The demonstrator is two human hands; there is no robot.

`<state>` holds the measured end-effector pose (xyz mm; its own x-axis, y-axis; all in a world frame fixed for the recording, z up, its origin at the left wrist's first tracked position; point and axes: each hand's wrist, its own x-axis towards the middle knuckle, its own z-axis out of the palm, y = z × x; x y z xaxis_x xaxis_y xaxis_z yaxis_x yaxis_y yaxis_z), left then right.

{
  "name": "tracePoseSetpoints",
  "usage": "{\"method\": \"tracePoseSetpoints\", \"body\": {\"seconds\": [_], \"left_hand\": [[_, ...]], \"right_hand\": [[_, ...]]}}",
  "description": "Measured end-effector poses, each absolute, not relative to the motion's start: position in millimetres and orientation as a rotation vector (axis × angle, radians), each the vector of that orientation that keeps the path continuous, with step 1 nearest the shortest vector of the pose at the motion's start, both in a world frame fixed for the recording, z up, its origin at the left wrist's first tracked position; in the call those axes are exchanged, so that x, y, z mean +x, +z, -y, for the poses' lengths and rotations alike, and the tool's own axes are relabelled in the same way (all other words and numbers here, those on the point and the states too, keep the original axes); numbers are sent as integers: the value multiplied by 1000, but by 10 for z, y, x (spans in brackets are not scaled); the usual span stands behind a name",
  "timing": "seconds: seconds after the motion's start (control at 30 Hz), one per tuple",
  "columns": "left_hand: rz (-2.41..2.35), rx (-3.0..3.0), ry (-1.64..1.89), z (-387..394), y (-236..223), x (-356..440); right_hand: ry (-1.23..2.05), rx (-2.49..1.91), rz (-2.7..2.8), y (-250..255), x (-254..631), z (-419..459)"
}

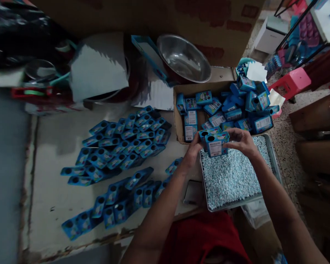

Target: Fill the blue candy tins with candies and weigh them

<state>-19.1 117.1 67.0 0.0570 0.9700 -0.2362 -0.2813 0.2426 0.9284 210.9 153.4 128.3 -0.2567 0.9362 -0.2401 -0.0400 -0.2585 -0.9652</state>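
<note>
My left hand (192,151) and my right hand (243,142) come together above a metal tray (274,167). Between them are two small blue boxes (216,146), upright and side by side, each with a dark round hole in its top. My left fingers are closed on the left box, while my right thumb and fingers pinch the right one. Small pale blue and white pellets (230,179) fill the tray beneath. Just beyond, a cardboard carton (178,123) holds many more blue boxes (234,104), lying jumbled.
Many blue boxes (126,146) stand in groups on the table (49,146) to the left, holes upward. A steel bowl (184,58) leans at the back beside a covered pot (99,69). A dark flat object (193,192) lies left of the tray; a pink stool (293,82) stands right.
</note>
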Motion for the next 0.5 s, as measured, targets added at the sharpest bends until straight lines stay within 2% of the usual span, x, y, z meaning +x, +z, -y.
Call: {"method": "tracePoseSetpoints", "body": {"seconds": [0.13, 0.33, 0.5], "left_hand": [[-1033, 818, 1057, -938, 711, 43], [-1313, 797, 1076, -778, 775, 450], [-1413, 767, 1087, -434, 810, 682]], "right_hand": [[1596, -1250, 1130, 1141, 2284, -1319], [1302, -1427, 920, 935, 2247, -896], [1468, -1331, 423, 676, 1960, -289]]}}
